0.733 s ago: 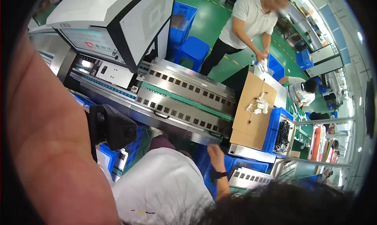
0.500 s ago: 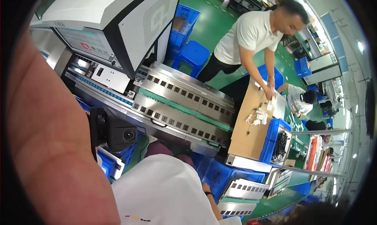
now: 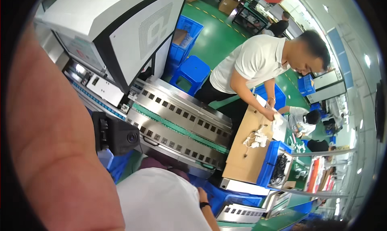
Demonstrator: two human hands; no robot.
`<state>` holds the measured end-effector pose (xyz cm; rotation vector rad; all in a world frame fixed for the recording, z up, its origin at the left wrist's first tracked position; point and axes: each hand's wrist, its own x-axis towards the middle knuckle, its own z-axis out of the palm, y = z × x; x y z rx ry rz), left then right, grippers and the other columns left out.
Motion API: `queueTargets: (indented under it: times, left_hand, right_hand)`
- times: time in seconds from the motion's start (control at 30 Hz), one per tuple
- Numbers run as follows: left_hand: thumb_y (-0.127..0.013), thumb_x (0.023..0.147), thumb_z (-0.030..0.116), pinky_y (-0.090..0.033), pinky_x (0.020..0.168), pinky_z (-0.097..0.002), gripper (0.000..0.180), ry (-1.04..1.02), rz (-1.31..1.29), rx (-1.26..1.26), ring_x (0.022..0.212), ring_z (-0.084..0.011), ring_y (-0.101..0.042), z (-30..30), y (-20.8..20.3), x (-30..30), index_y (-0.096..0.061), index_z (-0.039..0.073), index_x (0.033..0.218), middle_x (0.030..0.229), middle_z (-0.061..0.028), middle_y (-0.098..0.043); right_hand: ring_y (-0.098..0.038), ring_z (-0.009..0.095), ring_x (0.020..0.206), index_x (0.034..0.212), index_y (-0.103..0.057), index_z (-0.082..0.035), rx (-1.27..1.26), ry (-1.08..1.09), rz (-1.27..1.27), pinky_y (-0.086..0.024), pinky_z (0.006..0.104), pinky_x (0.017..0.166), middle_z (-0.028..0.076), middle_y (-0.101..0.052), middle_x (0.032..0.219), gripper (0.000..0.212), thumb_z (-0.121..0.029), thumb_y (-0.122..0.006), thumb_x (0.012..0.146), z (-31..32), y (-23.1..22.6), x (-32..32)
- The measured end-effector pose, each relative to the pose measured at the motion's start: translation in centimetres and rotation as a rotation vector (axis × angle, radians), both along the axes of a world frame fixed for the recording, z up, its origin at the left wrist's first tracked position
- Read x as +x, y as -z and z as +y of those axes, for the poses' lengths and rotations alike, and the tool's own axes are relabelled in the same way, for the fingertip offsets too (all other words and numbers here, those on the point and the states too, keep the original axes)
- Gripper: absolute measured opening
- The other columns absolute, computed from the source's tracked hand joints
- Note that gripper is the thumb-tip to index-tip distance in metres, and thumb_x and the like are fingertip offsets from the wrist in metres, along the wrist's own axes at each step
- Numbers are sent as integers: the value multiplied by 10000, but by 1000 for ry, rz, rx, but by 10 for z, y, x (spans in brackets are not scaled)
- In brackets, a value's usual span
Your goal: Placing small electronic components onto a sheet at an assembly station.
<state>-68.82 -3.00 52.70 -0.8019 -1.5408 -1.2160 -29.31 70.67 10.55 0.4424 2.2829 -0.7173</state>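
My left hand (image 3: 60,146) is very close to the camera and fills the left side; its fingers lie out of the picture. A small black camera (image 3: 121,136) on a strap sits against it. Low beside my white shirt (image 3: 157,198), my right hand (image 3: 203,196) hangs near a blue bin (image 3: 215,194), a black band round the wrist. Its fingers are too small and partly hidden to read. Ahead of me runs a metal conveyor (image 3: 209,114) with two rows of small dark squares and a green strip (image 3: 181,128) between them.
A white machine housing (image 3: 133,37) rises over the conveyor's left part. Across from me a co-worker (image 3: 258,61) handles something white over a brown-topped table (image 3: 238,162). White cabled pieces (image 3: 256,139) lie there, beside a blue crate (image 3: 267,166) of black cables. A blue stool (image 3: 192,71) stands behind.
The view has shifted, so the conveyor and table sit lower and further left. The co-worker bends closer over the table. My left hand stays up close; my right stays low at my side.
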Motion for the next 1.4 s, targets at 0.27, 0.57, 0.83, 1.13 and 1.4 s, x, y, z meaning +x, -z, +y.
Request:
queueTargets:
  times: [0.27,0.57,0.83,1.13,1.4]
  left_hand:
    - [-710,860,463,-500,931,-510,809,-49,-21,-33,1230,-383,-544,194,-63,21,-371,40,1460,1394,-247,-492]
    - [-720,858,451,-506,923,-506,804,-92,-91,-85,1221,-382,-554,326,-78,47,-374,40,1457,1389,-253,-495]
    - [-640,864,163,-523,767,-403,180,18,-1518,-256,872,-342,-663,329,315,153,-643,26,981,929,-154,-693]
    - [-634,832,309,-524,860,-473,292,-269,-2077,-301,952,-366,-670,301,471,399,-686,82,1008,997,-182,-709]
    - [-601,848,348,-526,872,-469,349,-563,-2279,29,997,-380,-663,379,445,573,-707,98,1067,1040,-195,-705]
  right_hand:
    - [-628,410,1074,1115,-658,-73,-63,2,126,-499,464,905,224,-681,1096,363,-357,-572,907,-18,6,-55]
    - [-642,398,1073,1112,-664,-56,-132,95,61,-513,448,883,227,-689,1096,374,-352,-581,899,-20,-14,-71]
    - [-640,415,1045,1067,-638,-36,-49,-37,83,-512,464,858,247,-678,1065,305,-285,-537,924,-3,18,-41]
    - [-643,425,1008,1018,-636,-37,-118,-404,-89,-509,472,847,238,-681,1033,284,-288,-545,921,18,0,-96]
    - [-689,183,764,1046,-659,-20,-259,-456,-113,-532,319,669,101,-710,863,252,-233,-579,939,30,59,-166]
